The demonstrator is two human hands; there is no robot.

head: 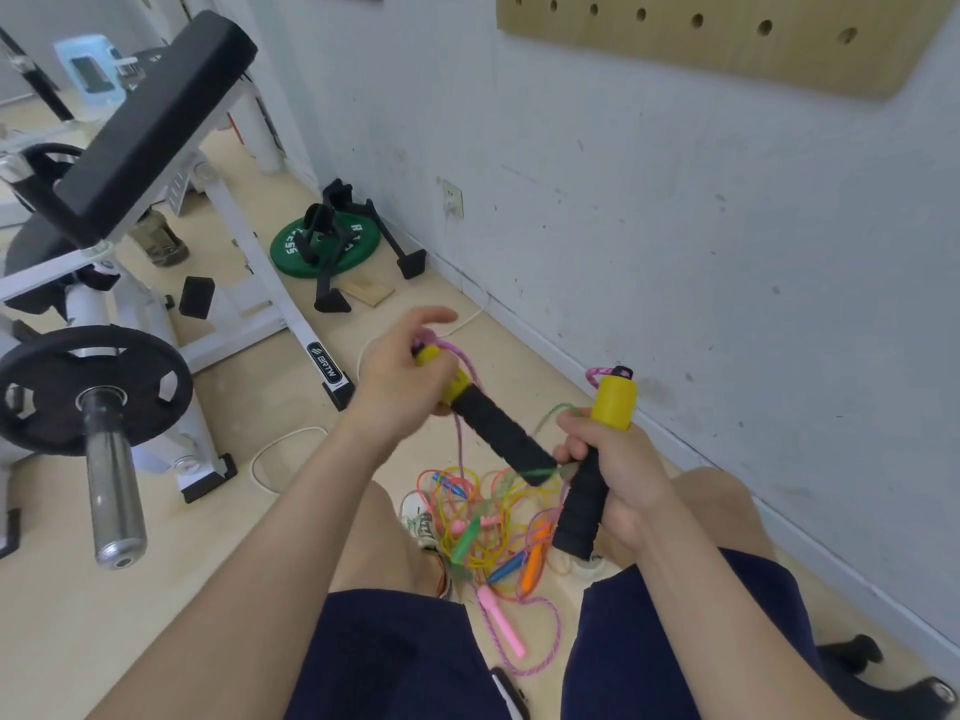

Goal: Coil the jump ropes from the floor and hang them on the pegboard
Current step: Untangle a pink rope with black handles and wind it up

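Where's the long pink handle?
In the head view, the long pink handle lies on the floor between the person's knees, at the near edge of the tangled ropes.

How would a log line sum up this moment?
left hand: grips tilted handle | right hand: grips upright handle | rope pile: tangled on floor | pegboard: no rope visible

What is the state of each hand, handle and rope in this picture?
left hand, grips the left handle near its yellow end.
right hand, grips the right handle, upright.
pink rope, uncoiled, hangs to the floor.
rope pile, tangled on the floor.
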